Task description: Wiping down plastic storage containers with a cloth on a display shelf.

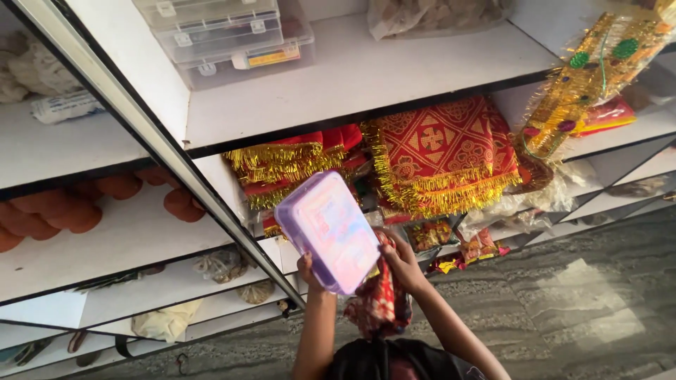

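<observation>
Clear plastic boxes (pixel 225 35) on top shelf (pixel 366 77) — red gold-fringed cloths (pixel 440 158) below, clay pots (pixel 56 207) left.

Soft daylight, pale patch on grey floor (pixel 584 317); slight motion blur, tilted wide-angle edges

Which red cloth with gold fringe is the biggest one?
The red cloth with cross patterns, on the shelf right of the purple box. It spreads wider than the folded red cloths beside it.
</observation>
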